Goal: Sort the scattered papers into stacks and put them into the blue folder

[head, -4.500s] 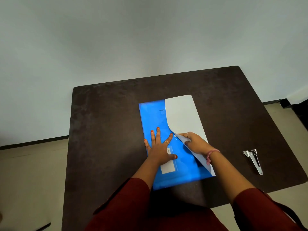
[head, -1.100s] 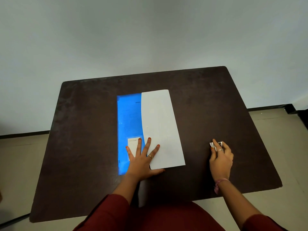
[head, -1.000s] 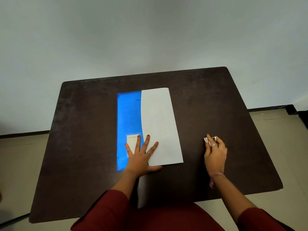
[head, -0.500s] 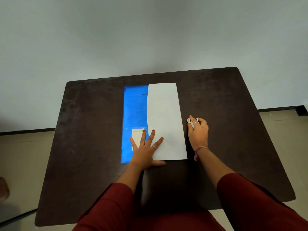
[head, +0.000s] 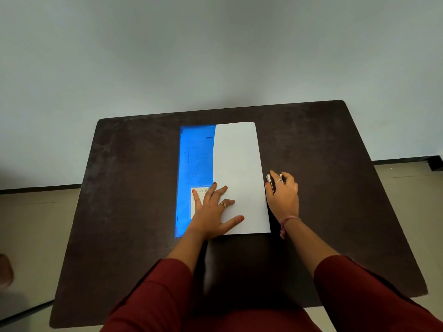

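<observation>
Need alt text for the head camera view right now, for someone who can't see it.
A person's left hand presses flat on white paper lying over a blue folder on a dark table. The right hand grips a small metal tool beside the paper's right edge.

free: table (head: 134,188) flanks | blocked: centre, folder (head: 195,161), paper (head: 237,168)

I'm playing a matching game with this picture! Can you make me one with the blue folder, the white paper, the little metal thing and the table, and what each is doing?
1 blue folder
2 white paper
3 small metal tool
4 table

A held in the right hand
B dark brown, under everything
C pressed by the left hand, covering the folder's right part
D lying flat, label near its front

Pairs: 1-D, 2-C, 3-A, 4-B
</observation>
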The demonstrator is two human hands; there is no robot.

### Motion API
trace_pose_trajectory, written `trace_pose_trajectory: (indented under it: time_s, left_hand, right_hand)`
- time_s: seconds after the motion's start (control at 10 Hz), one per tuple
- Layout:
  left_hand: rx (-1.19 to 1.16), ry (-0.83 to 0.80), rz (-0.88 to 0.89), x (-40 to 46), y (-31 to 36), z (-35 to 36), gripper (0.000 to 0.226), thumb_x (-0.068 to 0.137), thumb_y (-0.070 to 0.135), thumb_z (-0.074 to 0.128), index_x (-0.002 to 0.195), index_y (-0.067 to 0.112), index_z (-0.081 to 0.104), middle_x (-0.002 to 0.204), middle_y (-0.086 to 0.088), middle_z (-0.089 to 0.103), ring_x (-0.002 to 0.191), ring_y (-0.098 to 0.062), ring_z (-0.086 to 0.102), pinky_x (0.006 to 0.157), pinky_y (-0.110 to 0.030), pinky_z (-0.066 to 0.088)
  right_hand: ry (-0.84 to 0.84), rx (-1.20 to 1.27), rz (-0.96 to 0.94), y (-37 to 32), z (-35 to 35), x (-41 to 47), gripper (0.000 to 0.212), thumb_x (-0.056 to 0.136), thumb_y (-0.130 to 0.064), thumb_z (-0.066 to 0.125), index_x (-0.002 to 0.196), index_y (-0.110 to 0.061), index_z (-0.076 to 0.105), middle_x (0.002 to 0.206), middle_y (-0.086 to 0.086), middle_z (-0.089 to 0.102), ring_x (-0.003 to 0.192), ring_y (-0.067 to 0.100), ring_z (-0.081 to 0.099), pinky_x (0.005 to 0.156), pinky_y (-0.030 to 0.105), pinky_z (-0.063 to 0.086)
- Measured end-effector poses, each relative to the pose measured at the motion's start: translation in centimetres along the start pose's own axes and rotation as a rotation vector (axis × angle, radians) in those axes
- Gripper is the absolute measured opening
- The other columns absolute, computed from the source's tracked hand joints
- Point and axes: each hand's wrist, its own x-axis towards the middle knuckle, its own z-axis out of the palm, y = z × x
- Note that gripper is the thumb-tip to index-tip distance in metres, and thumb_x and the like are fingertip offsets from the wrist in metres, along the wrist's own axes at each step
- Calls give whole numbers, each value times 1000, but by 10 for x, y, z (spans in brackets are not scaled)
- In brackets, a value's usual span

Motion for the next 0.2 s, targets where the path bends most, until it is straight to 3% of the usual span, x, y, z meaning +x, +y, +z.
trace_pose_trajectory:
  time_s: [0.1,0.2]
  left_hand:
    - [24,81,-1,3,5,-5,75,85,73,18,141,30,44,159,7,18,149,-13,-3,106,-51,-25]
    - [46,168,-75,7,11,-6,79,87,64,4,151,22,24,162,3,9,148,-14,-9,110,-49,-19]
  right_hand:
    - [19,-76,-2,0,-3,-2,48,97,-36,48,143,-20,42,149,8,33,132,28,36,105,48,37]
    - [18,-109,-69,-4,-7,-2,53,97,-37,47,146,-20,36,154,7,27,140,27,28,109,51,30]
